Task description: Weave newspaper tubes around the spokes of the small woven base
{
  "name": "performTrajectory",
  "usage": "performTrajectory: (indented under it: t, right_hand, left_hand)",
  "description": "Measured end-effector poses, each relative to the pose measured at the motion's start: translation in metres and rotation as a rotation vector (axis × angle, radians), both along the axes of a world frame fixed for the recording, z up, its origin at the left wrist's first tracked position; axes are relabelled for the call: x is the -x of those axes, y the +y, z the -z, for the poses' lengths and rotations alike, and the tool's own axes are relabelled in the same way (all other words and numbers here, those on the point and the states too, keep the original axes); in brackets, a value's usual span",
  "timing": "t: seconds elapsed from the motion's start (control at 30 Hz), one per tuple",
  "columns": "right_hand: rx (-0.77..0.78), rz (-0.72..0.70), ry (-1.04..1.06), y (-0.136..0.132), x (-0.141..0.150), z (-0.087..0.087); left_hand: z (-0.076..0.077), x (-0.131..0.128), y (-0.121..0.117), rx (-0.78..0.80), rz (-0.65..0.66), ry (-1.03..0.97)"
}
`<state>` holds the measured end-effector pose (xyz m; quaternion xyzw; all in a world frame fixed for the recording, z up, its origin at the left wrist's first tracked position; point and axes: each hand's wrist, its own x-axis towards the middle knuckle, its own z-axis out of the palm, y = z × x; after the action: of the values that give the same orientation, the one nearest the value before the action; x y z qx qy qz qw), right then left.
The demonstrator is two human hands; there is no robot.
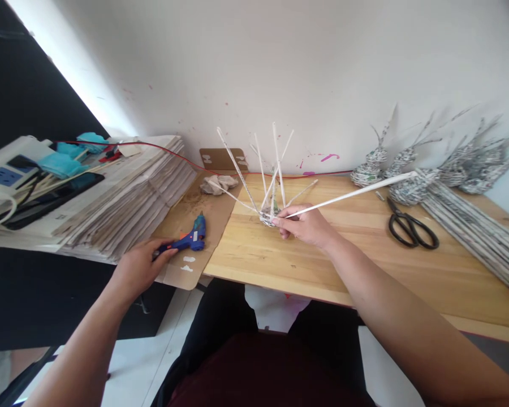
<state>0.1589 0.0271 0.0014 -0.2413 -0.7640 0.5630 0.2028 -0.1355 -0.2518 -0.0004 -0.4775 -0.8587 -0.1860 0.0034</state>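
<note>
My left hand (142, 263) is closed around the handle of a blue glue gun (194, 238), which lies over a piece of cardboard (176, 274) with its nozzle pointing away from me. My right hand (301, 225) pinches the small woven base of a paper basket (266, 217) at its right side. Several rolled-paper sticks (237, 167) fan upward and outward from that base. One long white stick (356, 193) runs from my right fingers out to the right. My fingers hide part of the base.
Black-handled scissors (411, 229) lie on the wooden table (322, 271), near a bundle of rolled-paper sticks (470, 226). Several woven paper pieces (367, 167) stand against the wall. At left are a newspaper stack (131, 203) and a power strip (8, 169). A crumpled lump (218, 185) sits behind the glue gun.
</note>
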Motion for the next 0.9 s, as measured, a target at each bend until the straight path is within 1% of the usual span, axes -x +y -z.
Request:
performTrajectory:
  t: [0.07, 0.17, 0.3, 0.37, 0.43, 0.53, 0.6, 0.63, 0.7, 0.77, 0.83, 0.9]
  right_hand:
    - [0.010, 0.007, -0.008, 0.000, 0.000, 0.001]
    - [-0.001, 0.022, -0.030, -0.001, 0.001, 0.003]
    - [-0.054, 0.034, -0.071, -0.003, 0.002, 0.001]
    - [-0.073, 0.040, -0.095, -0.004, 0.002, -0.001]
    - [-0.094, 0.040, -0.109, -0.005, 0.002, -0.003]
    - [-0.112, 0.041, -0.109, -0.005, 0.003, -0.004]
    - [-0.123, 0.043, -0.107, -0.005, 0.003, -0.003]
    - [-0.128, 0.045, -0.108, -0.004, 0.003, -0.002]
    - [-0.139, 0.049, -0.111, -0.004, 0.003, -0.001]
    - [-0.145, 0.038, -0.096, -0.003, 0.003, -0.001]
    - [-0.152, 0.012, -0.072, -0.004, 0.002, -0.002]
    - [-0.176, -0.006, -0.067, -0.004, 0.002, -0.005]
  left_hand:
    - [0.003, -0.001, -0.003, -0.023, -0.004, 0.010]
    - [0.006, 0.001, -0.002, -0.027, 0.026, 0.034]
    - [0.007, 0.002, 0.009, 0.069, 0.031, 0.098]
    - [0.007, 0.000, 0.016, 0.113, 0.058, 0.130]
    - [0.007, -0.002, 0.021, 0.119, 0.071, 0.146]
    - [0.001, -0.011, 0.019, 0.070, 0.028, 0.125]
    - [-0.009, -0.025, 0.014, 0.026, 0.031, 0.082]
    - [-0.014, -0.034, 0.012, 0.012, 0.059, 0.053]
    - [-0.025, -0.056, 0.010, -0.001, 0.142, -0.009]
    - [-0.032, -0.080, 0.012, -0.036, 0.273, -0.101]
    - [-0.033, -0.101, 0.016, -0.057, 0.344, -0.233]
    - [-0.029, -0.116, 0.022, -0.129, 0.326, -0.440]
